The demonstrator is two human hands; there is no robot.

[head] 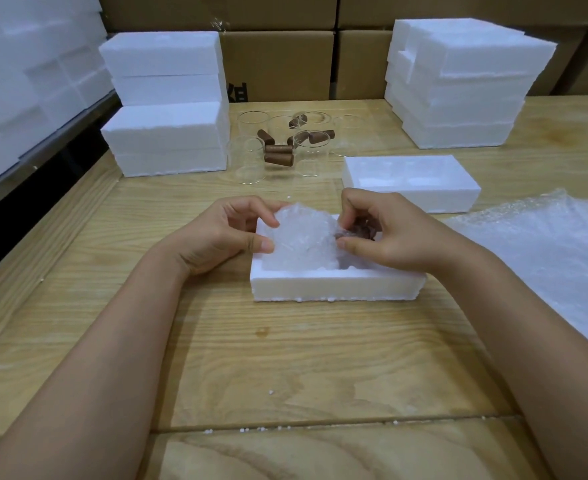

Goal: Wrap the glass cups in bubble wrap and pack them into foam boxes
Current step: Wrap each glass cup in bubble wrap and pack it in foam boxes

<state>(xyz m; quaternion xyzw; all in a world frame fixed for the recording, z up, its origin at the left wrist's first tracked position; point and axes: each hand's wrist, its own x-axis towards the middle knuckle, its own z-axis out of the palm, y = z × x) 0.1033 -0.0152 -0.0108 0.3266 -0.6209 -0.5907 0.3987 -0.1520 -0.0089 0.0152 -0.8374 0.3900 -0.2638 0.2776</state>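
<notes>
At frame centre, above the foam box, the left hand pinches the bubble-wrapped cup sitting in it while the right hand pinches its brownish end, possibly a handle, with bare glasses beyond.

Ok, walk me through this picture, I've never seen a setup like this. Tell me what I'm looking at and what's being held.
There is no machine: one camera worn on a person's head looks down at their bare hands. The left hand and right hand both grip a wrapped cup, a bubble-wrap bundle with something brown showing through, at an open foam box on the wooden table. Behind stand bare glass cups with brown pieces among them, stacked foam boxes and cardboard cartons. Bubble wrap sheets lie on the right.
</notes>
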